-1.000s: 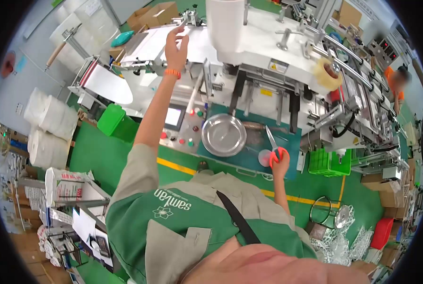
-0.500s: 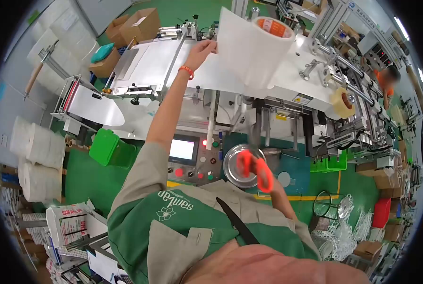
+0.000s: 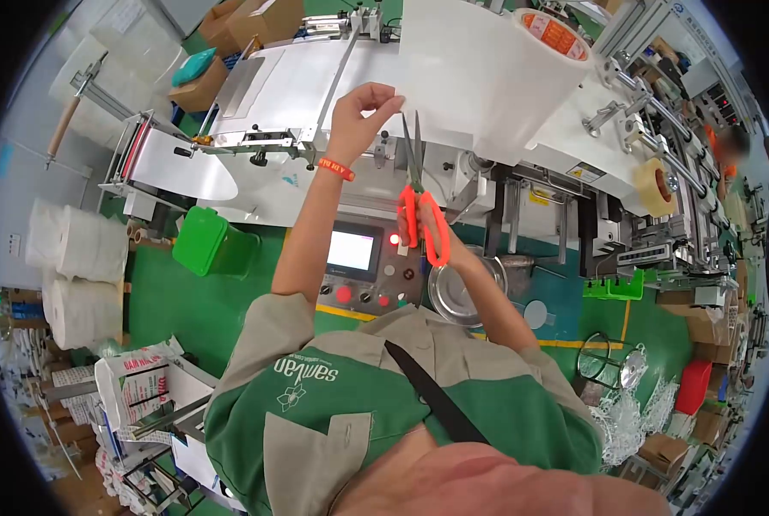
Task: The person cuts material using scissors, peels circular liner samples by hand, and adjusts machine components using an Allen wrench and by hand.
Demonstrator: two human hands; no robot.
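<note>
A large white roll with an orange label in its core lies on the machine at the top. Its loose white sheet hangs toward the left. My left hand pinches the sheet's lower left corner between thumb and fingers. Just below and to the right, my right hand holds orange-handled scissors. The blades are parted and point up, with their tips near the sheet's lower edge. A round metal pan is partly hidden under my right forearm.
A control panel with a lit screen sits below my left hand. Beside it stands a green bin. Rollers and a yellowish tape roll are at the right. A person in orange is at the far right.
My right hand has raised the scissors from the mat, over the pan, up to the sheet, and their blades have opened. My left hand has taken hold of the sheet's corner.
</note>
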